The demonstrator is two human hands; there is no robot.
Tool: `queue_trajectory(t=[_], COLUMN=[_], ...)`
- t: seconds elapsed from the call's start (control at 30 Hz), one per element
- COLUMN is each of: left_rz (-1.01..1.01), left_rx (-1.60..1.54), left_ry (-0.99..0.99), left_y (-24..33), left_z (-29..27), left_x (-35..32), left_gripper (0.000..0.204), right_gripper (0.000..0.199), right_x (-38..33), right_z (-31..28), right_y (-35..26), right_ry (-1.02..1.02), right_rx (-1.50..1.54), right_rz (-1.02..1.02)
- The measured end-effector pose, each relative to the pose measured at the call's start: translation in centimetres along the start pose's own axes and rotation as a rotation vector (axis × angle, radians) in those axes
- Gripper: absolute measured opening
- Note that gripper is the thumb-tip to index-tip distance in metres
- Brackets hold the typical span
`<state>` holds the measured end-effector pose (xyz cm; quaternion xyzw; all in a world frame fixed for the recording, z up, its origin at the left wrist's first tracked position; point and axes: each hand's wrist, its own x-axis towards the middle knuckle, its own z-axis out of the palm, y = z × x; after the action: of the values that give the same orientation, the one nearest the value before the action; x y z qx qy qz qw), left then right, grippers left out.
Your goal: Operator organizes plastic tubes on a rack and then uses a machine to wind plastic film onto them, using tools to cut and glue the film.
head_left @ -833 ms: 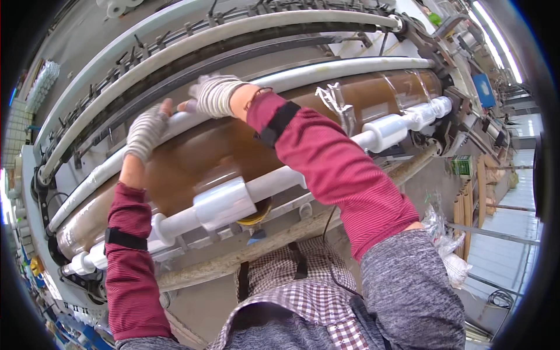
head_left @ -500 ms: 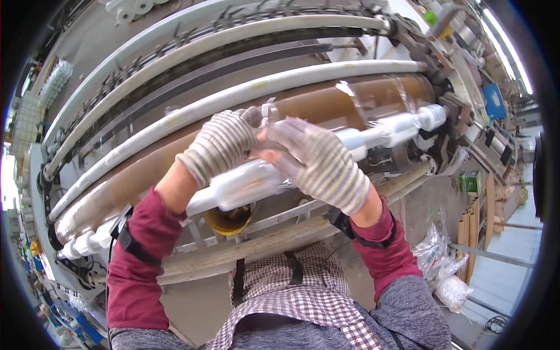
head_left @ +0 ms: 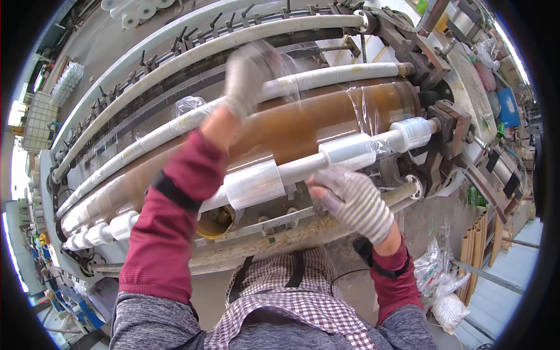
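My left hand (head_left: 251,76), in a striped knit glove, is raised over the far rollers and smeared by motion; its fingers cannot be made out. A strip of clear film (head_left: 290,79) hangs beside it, crossing the white-wrapped roller (head_left: 326,74); whether the hand holds it is unclear. My right hand (head_left: 353,203), gloved with bare fingertips, is in front of the near shaft, fingers curled together toward the thumb. What they pinch, if anything, is hidden. Clear film rolls (head_left: 255,184) sit along that shaft (head_left: 302,170), against the large brown roller (head_left: 280,134).
Below the shaft hangs a yellow bucket (head_left: 214,227) with things inside. A worn near bar (head_left: 268,246) runs before my checked apron. Metal brackets (head_left: 446,125) hold the right end. Cardboard tubes (head_left: 471,251) and crumpled clear plastic (head_left: 434,277) lie at the right.
My hands, together over the brown roller before, are now apart. The left has gone up and away; the right has come down and nearer, toward the right.
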<state>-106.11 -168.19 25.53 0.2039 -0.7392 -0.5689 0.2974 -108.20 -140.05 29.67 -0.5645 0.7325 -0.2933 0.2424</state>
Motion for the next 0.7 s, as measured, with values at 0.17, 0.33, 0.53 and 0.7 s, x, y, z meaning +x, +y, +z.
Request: queue_trajectory(t=[0.17,0.33,0.53,0.7], left_rz=[-0.032,0.413,0.531,0.287], left_rx=[-0.115,0.004,0.77,1.154], left_ry=[0.168,0.084,-0.517,-0.33], left_y=[-0.4,8.1,2.9,-3.8], left_z=[-5.8,-12.3,-16.3,-15.9], left_x=[4.1,-5.3,-13.7,-8.6], left_gripper=[0.02,0.024,0.037,0.032], right_gripper=[0.028,0.054,0.062,0.062], right_x=[11.6,20.1,25.3,25.7], right_z=[-0.3,0.8,3.8,4.7], right_y=[1.0,2.6,-0.3,1.2], right_ry=[-0.024,-0.308,-0.424,-0.326], right_rx=[-0.483,-0.715,-0.704,-0.68], right_rz=[-0.134,-0.005,0.309,0.278])
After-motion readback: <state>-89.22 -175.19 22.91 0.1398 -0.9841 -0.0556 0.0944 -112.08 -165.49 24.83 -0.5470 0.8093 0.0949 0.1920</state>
